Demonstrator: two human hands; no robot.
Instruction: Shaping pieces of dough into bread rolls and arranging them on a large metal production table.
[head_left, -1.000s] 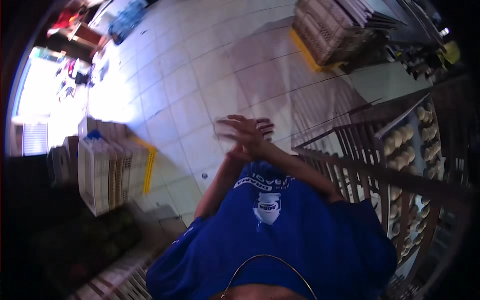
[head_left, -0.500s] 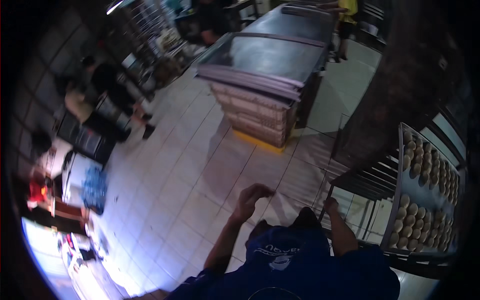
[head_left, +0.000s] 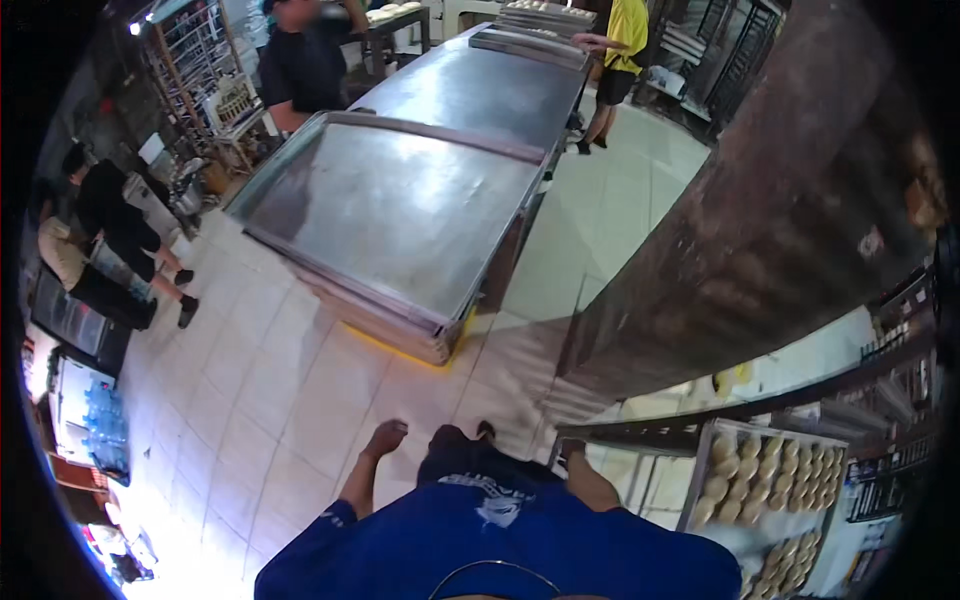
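Standing on the pale tiled floor (head_left: 300,400) of a bakery, the person in the blue shirt had both arms down at the sides. The left hand (head_left: 385,437) hung loose and part-curled over the tiles, holding nothing. The right hand (head_left: 572,448) sat at the near top corner of the dark metal rack frame (head_left: 650,432); it looked to be resting on or gripping that rail, but how far its fingers were closed could not be told from this view.

Just below and to the right of that hand, the metal tray of pale round dough pieces (head_left: 765,480) lay on a rack shelf, with more such pieces on a lower tray near the picture's edge. Ahead stood the long stainless-steel worktop (head_left: 400,210), bare on its near half, with a yellow strip at its base. 3 other people worked at the far end and at the left wall.

The likeliest trouble, as a judgement: a careless pull on the rail could jolt the rack and slide the tray, spilling the dough. A quick turn could also catch a hip on the worktop's corner, which stood near.
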